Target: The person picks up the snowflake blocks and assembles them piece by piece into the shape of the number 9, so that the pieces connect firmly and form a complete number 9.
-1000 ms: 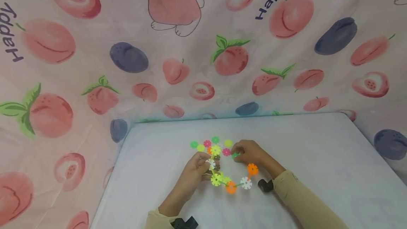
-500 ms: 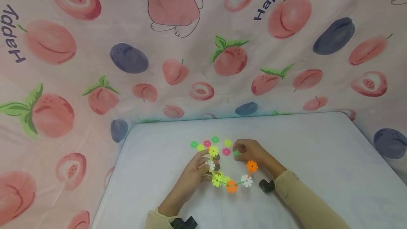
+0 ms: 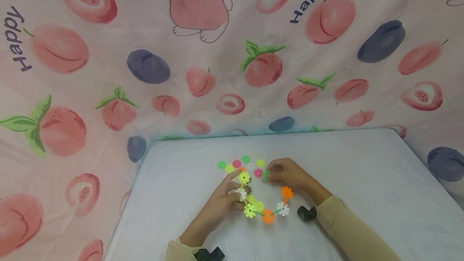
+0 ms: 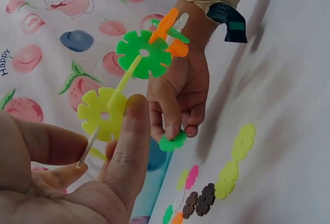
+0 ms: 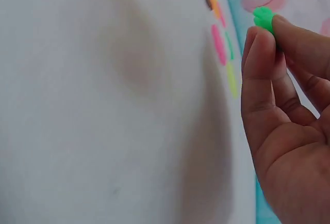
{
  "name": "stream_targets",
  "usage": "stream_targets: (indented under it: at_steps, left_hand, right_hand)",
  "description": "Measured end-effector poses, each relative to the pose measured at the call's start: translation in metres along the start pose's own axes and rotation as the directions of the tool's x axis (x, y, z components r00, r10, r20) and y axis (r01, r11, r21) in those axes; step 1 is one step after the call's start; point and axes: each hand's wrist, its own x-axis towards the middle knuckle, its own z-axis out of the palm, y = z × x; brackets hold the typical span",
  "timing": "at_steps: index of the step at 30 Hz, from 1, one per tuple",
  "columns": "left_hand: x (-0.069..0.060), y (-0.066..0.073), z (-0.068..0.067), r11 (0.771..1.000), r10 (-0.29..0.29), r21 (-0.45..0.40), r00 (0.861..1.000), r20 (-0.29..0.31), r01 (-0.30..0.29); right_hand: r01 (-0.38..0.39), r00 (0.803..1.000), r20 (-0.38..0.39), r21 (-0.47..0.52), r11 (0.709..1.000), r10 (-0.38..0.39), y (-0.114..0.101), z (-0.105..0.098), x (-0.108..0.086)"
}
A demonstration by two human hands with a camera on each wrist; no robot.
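A curved chain of slotted, flower-shaped plastic discs (image 3: pixel 268 216) in yellow, white, orange and green hangs above the table. My left hand (image 3: pixel 222 198) holds its left end, pinching a white disc (image 4: pixel 88 147) seen edge-on in the left wrist view. Beyond that disc, a yellow disc (image 4: pixel 95 112) and a green disc (image 4: pixel 131 54) are slotted onto one another. My right hand (image 3: pixel 290 176) pinches a loose green disc (image 5: pixel 263 19) between thumb and fingers, apart from the chain. The chain's far end carries an orange disc (image 3: pixel 287 192) near my right wrist.
Several loose discs, including a pink one (image 3: pixel 258 172), lie on the white table (image 3: pixel 344 164) behind the hands. Two dark brown discs (image 4: pixel 205 199) and two yellow discs (image 4: pixel 227 180) lie there too. A fruit-print cloth (image 3: pixel 224 71) hangs behind the table.
My left hand has tilted the chain, which now sits slightly lower and nearer to me. My right hand still pinches the green disc, which has shifted a little left over the last half second.
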Motion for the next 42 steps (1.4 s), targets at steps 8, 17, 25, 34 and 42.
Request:
stream_targets:
  at_steps: [8, 17, 25, 34, 42]
  left_hand:
    - [0.003, -0.005, -0.002, 0.999, -0.034, -0.008, 0.999, 0.002, 0.034]
    - [0.003, -0.005, -0.003, 0.999, -0.033, -0.023, 0.999, 0.022, 0.033]
    - [0.001, -0.002, -0.002, 0.999, -0.017, -0.05, 0.998, 0.058, 0.02]
    - [0.002, -0.001, -0.002, 0.998, -0.016, -0.057, 0.997, 0.077, 0.02]
    - [0.004, -0.002, -0.002, 0.998, -0.042, -0.038, 0.997, 0.069, 0.044]
  right_hand:
    - [0.071, 0.997, 0.021, 0.151, 0.986, -0.075, -0.022, -0.003, -0.006]
    - [0.095, 0.994, 0.039, 0.203, 0.975, -0.105, -0.044, 0.001, -0.011]
    - [0.12, 0.99, 0.045, 0.186, 0.975, -0.13, -0.055, 0.004, -0.014]
    - [0.165, 0.985, 0.023, 0.124, 0.978, -0.169, -0.058, 0.006, -0.015]
    - [0.239, 0.971, -0.006, 0.097, 0.966, -0.24, -0.059, 0.01, -0.015]
